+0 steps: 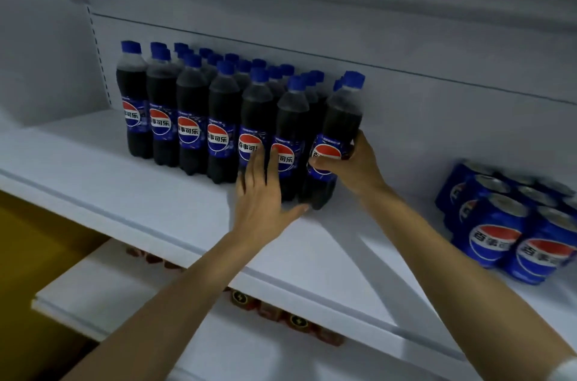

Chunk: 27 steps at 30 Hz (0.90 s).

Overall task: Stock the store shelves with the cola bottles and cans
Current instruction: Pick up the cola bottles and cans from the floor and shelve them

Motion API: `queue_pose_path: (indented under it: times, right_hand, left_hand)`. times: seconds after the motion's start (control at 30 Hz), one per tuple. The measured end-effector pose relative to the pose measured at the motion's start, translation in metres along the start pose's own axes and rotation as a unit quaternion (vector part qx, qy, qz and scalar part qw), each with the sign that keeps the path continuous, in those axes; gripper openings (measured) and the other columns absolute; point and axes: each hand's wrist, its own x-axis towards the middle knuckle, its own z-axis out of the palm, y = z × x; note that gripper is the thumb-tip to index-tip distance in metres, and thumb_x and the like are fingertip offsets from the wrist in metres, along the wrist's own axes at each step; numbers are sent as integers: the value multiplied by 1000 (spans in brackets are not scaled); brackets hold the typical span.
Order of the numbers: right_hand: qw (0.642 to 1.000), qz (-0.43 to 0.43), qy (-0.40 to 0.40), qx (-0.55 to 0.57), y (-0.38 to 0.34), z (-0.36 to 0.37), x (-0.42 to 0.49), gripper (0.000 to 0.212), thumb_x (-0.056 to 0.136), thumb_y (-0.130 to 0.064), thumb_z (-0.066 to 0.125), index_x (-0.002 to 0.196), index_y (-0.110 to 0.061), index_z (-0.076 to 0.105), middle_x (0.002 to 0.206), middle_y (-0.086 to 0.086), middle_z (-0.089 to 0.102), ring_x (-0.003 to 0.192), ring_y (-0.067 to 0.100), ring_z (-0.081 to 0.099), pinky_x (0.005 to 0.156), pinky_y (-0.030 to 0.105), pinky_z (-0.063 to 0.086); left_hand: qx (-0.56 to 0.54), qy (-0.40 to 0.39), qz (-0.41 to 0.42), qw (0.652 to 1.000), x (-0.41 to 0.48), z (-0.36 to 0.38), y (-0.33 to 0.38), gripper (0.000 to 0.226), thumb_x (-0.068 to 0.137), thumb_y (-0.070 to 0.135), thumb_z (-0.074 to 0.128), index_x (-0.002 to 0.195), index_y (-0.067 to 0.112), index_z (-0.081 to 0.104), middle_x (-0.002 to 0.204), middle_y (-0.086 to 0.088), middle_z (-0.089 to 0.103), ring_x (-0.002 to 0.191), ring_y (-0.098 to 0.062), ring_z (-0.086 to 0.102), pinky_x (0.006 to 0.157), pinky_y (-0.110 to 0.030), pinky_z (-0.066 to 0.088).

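Several blue-capped cola bottles (190,131) stand in rows on the white shelf (93,174), labels facing out. At the right end of the front row, my right hand (352,166) grips a cola bottle (340,118) around its label; the bottle tilts slightly and its base is on the shelf. My left hand (260,196) has straight fingers against the lower fronts of the two neighbouring bottles (290,127), its thumb reaching toward the base of the gripped bottle. A group of blue cola cans (496,224) stands on the same shelf at the right.
Bare shelf surface lies between the bottles and the cans and in front of the rows. The white back panel (437,118) rises behind. Below, a lower shelf (103,293) holds red packages (271,312). A yellow floor area (34,243) shows at the lower left.
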Motion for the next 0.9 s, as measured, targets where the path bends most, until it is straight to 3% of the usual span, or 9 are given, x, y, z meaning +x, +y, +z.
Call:
queue_pose_path:
  times: [0.1,0.2,0.33,0.43,0.5,0.67,0.83,0.9]
  right_hand:
    - [1000,-12,-8,-16,10,3,2,82,59,-8,89,128,-17,46,115,-6,63,106,16,64,91,35,53]
    - [999,-16,-12,-28,18,8,1,87,57,-10,91,128,-17,41,108,-14,59,104,14,63,87,30,54]
    - [999,-12,11,-38,25,13,-3,82,59,-17,91,125,-17,43,103,-17,58,88,-5,61,70,9,50]
    - [999,3,36,-27,36,15,-10,72,62,-21,89,118,-25,44,99,-24,56,81,-19,58,63,1,45]
    - [998,20,39,-35,48,15,-21,70,62,-23,90,115,-29,43,99,-26,55,83,-20,57,63,2,45]
    - [992,89,19,-82,68,12,-39,58,64,-37,87,108,-25,51,94,-20,60,88,0,61,71,17,50]
    - [991,85,16,-103,69,12,-35,50,68,-34,85,106,-25,53,89,-24,58,82,-7,59,66,11,46]
    - [990,87,19,-110,71,13,-35,50,69,-35,85,107,-25,53,91,-20,60,83,-3,60,71,16,49]
  left_hand:
    - [-13,8,-3,1000,5,6,4,113,68,60,72,151,9,16,157,-18,16,145,-31,18,114,-51,24]
    - [-33,23,-1,999,7,11,5,112,67,53,77,150,5,19,156,-19,18,144,-34,21,113,-50,27]
    - [-20,39,10,999,9,14,3,110,65,51,79,148,3,24,155,-21,20,143,-36,23,110,-55,29]
    - [-17,61,1,998,10,19,-1,106,65,48,81,148,7,29,154,-25,21,143,-41,19,111,-60,25]
    - [-19,72,-18,997,10,21,-4,104,65,49,81,147,11,31,154,-27,19,142,-46,16,110,-62,23]
    - [-35,65,-29,997,11,22,-6,100,69,50,78,149,17,28,157,-23,11,143,-47,12,109,-64,25]
    - [-52,70,-27,996,12,23,-8,98,70,48,78,149,19,27,158,-21,10,144,-45,10,110,-60,27]
    - [-59,73,-28,995,12,24,-9,98,70,47,78,149,19,28,157,-22,11,143,-46,12,107,-60,28]
